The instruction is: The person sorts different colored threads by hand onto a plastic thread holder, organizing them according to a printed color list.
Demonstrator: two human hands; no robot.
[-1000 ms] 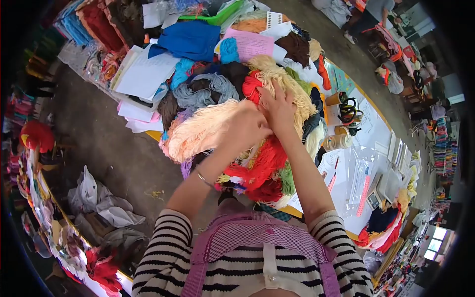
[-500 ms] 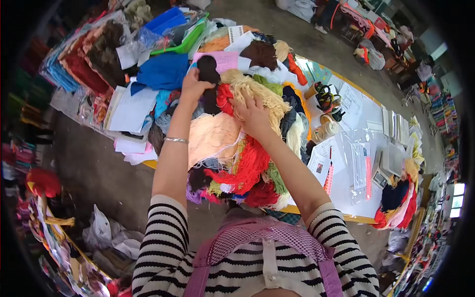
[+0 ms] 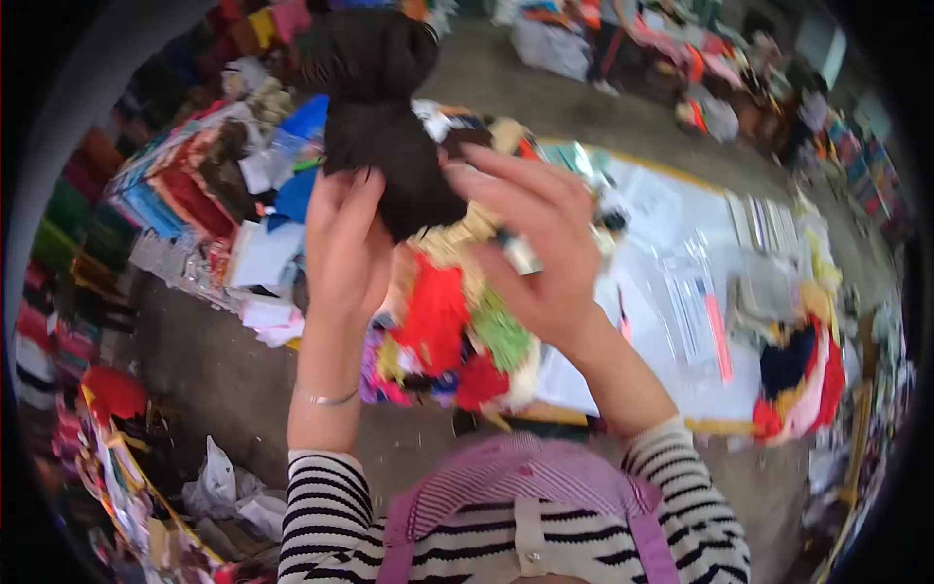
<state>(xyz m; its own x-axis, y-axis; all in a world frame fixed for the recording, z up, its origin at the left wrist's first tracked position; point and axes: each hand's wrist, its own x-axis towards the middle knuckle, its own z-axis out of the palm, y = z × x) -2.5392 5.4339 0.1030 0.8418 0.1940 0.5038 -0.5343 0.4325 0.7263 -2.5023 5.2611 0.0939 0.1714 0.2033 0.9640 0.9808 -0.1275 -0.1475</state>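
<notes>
Both hands were up close to the camera, over the left end of the bench (image 3: 671, 209). The dark brown skein (image 3: 379, 127) hung in the air between them, clear of the bench and above the yarn heap (image 3: 438, 321). Its top loop reached toward the upper edge of the view, and its lower end sat at finger height.

The left hand (image 3: 341, 248) had its grip clamped on the lower left of the skein, with the fingers laid flat up the camera side of the yarn and the thumb hidden. A thin bracelet (image 3: 326, 397) was on that wrist.

The right hand (image 3: 540, 248) had its fingers spread, with the fingertips (image 3: 467, 180) touching the skein's right side. I could not tell whether that grip pinched the yarn or only rested on it, because of motion blur. A small pale thing sat at the right palm, too blurred to name.

The yarn heap lay at the left end of the bench, with red, green, cream and purple bundles touching each other. White papers (image 3: 652, 195) and clear sleeves lay flat in the middle of the bench. A red and navy bundle (image 3: 803, 375) sat at the near right corner.

Stacked papers and coloured cloth (image 3: 185, 190) lay past the left edge, on a lower surface. The grey floor (image 3: 209, 350) lay beside that, with white bags (image 3: 229, 487) on it near the person.

Striped sleeves (image 3: 326, 492) and a purple checked apron (image 3: 525, 477) filled the bottom of the view. Other people stood well apart beyond the far edge, blurred.
</notes>
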